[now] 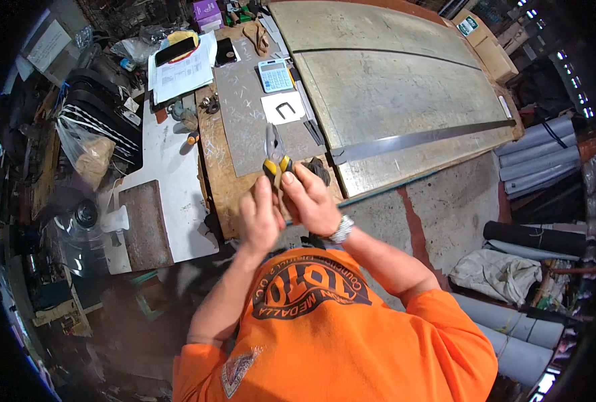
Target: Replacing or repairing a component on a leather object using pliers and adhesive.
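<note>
A pair of pliers [272, 150] with yellow and black handles stands out from between my hands, its grey jaws directed at the far side of the bench. My left hand [260, 218] is closed around the left handle. On the other handle is my right hand [313, 201], also closed, its thumb lying along the grip. The lower ends of the handles are hidden by my fingers. Just beyond the jaws lies a white paper square [274, 112] with a dark, three-sided bent shape on it. A dark crumpled object [320, 170] rests beside my right hand.
A light blue calculator [275, 75] lies farther back. To the right, a large metal sheet [391, 94] carries a long grey strip [415, 143]. Papers [185, 69] with a phone [175, 51] lie back left. Grey rolls [522, 342] are stacked at lower right.
</note>
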The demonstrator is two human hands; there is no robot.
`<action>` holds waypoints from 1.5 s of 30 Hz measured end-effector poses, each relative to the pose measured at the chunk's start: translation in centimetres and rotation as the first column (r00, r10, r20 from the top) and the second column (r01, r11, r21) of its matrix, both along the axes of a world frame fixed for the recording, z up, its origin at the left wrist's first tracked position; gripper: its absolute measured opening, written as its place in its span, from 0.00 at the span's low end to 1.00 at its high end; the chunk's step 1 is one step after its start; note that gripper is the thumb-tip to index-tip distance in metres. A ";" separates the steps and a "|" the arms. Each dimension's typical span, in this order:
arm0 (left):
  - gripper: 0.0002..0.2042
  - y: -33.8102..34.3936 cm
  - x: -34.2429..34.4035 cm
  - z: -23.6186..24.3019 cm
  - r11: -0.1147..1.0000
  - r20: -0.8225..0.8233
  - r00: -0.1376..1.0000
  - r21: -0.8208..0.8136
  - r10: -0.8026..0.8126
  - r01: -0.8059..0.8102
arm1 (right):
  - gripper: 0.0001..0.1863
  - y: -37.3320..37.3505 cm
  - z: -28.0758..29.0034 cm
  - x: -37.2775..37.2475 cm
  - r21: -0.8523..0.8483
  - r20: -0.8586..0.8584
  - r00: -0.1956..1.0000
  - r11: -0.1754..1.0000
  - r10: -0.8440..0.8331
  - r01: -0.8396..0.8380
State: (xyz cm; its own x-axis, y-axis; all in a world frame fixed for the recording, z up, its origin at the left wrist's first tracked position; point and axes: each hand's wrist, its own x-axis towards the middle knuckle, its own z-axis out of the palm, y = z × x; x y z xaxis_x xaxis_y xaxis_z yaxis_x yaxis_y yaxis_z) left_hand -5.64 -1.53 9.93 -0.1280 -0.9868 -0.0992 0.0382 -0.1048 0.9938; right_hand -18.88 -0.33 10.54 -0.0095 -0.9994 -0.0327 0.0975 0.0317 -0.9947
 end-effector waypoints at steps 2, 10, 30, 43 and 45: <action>0.24 -0.9 2.7 0.6 0.977 -0.006 0.980 0.082 -0.197 0.197 | 0.16 -0.1 1.5 -3.5 0.095 -0.084 0.966 0.967 0.243 -0.235; 0.24 0.0 -1.5 0.0 0.928 0.167 0.959 -0.336 0.228 -0.162 | 0.16 -0.3 0.2 0.5 -0.227 -0.145 0.984 0.971 -0.104 0.069; 0.26 -0.2 -1.0 0.3 0.963 0.138 0.971 -0.214 0.197 -0.164 | 0.16 -1.4 -0.2 0.8 -0.238 -0.126 0.989 0.970 -0.075 0.044; 0.23 -2.5 2.4 1.5 0.992 0.096 0.991 -0.075 -0.094 0.102 | 0.17 -1.8 1.3 -2.8 0.067 -0.044 0.987 0.986 0.157 -0.154; 0.22 -1.1 0.5 1.7 0.998 0.099 0.993 -0.024 0.060 -0.058 | 0.15 -1.1 1.4 -0.5 0.054 0.073 0.997 0.998 0.019 -0.023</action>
State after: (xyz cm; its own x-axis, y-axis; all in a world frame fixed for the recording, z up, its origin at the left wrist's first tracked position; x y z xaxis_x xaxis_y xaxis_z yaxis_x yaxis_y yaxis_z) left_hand -5.16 -2.67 11.63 -0.0602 -0.9943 -0.0877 -0.0560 -0.0844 0.9949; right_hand -19.40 -1.43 11.91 0.0161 -0.9960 -0.0873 0.1680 0.0888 -0.9818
